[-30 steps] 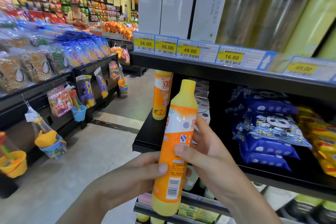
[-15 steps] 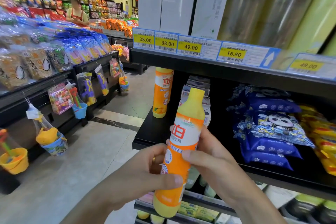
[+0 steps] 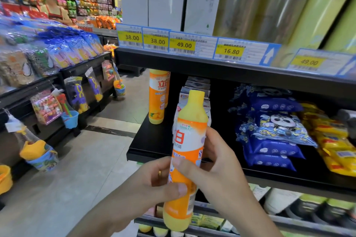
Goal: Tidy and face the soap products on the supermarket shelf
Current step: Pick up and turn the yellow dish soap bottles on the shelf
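Two hands are gripping one orange bottle in front of the black shelf: the left hand is wrapping its lower half, thumb across the front, and the right hand is clasping its middle from the right. Its label is showing large red Chinese characters; the yellow cap is pointing up, the long axis leaning slightly right. A matching second bottle is standing upright at the shelf's left end, bare board lying between. Price tags above are reading 38.00, 38.00, 49.00, 16.80.
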The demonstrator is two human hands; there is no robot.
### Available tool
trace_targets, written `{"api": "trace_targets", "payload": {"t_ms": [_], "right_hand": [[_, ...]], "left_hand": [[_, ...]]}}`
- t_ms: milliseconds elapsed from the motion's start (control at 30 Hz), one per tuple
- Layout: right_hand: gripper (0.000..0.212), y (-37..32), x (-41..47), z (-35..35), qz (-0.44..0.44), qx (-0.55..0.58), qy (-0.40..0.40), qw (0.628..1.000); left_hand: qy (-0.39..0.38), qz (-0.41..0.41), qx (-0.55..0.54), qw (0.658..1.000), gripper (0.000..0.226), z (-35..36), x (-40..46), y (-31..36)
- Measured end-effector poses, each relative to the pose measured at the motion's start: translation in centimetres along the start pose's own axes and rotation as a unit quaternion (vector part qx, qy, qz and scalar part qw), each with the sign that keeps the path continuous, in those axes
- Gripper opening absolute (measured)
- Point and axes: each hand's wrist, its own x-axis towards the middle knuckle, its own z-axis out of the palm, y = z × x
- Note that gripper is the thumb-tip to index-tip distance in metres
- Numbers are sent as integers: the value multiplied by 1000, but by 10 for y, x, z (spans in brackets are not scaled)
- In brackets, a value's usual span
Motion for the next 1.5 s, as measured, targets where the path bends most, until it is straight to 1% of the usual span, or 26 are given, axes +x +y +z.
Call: {"api": "trace_targets", "payload": {"t_ms": [67,100,167,267,300,333,400,433,467,500,533,633,733,867,933,1033,1167,1200,1267,1333,1400,1500], "right_hand": [[66,0,-1,-6,-2,-22,48,999],[62,1,1,-12,-2,-31,78,997],[57,3,7,-25,-1,-46,136,990],[55,6,19,-45,3,-53,192,980],[55,7,24,-50,3,-59,204,977],[55,9,28,-54,2,-66,215,974],[56,12,37,-59,-2,-80,232,970],[56,14,41,-60,-4,-88,238,967],[56,16,46,-60,-3,-96,245,965],[57,19,50,-59,-3,-103,254,962],[59,22,54,-58,-4,-112,264,958],[60,30,67,-54,-15,-148,280,948],[66,37,74,-51,-15,-148,283,948],[77,48,71,-38,-28,-113,284,952],[82,52,65,-30,-39,-78,293,952],[86,60,54,-19,-63,-69,310,946],[81,60,43,-10,-93,-99,326,935],[77,59,39,-6,-106,-114,338,928],[63,55,32,6,-165,-122,348,915],[46,49,33,25,-230,-109,319,913],[45,39,49,46,-250,-93,260,928],[58,19,92,77,-171,-89,169,967]], "left_hand": [[15,12,1,1000,49,1,3,0],[44,24,6,999,49,-1,4,1],[130,54,35,989,46,-6,6,2],[251,116,113,954,31,-17,8,4],[285,130,169,935,29,-21,9,3],[316,135,248,906,28,-26,10,3],[354,126,406,833,31,-36,15,2],[359,110,464,803,36,-41,19,0],[362,90,502,781,41,-46,22,-2],[366,72,522,767,47,-49,26,-4],[370,58,529,762,51,-52,29,-7],[359,25,557,749,57,-62,38,-22],[352,2,568,744,55,-70,41,-37],[351,16,579,736,54,-76,39,-46],[346,22,578,739,54,-79,36,-49],[342,29,574,744,55,-83,35,-53],[339,31,567,750,57,-86,34,-53],[338,32,566,752,57,-87,34,-54],[336,38,560,756,56,-89,33,-54],[335,44,542,769,55,-91,34,-54],[329,46,527,782,54,-95,36,-51],[311,47,526,790,51,-104,38,-47]]}}
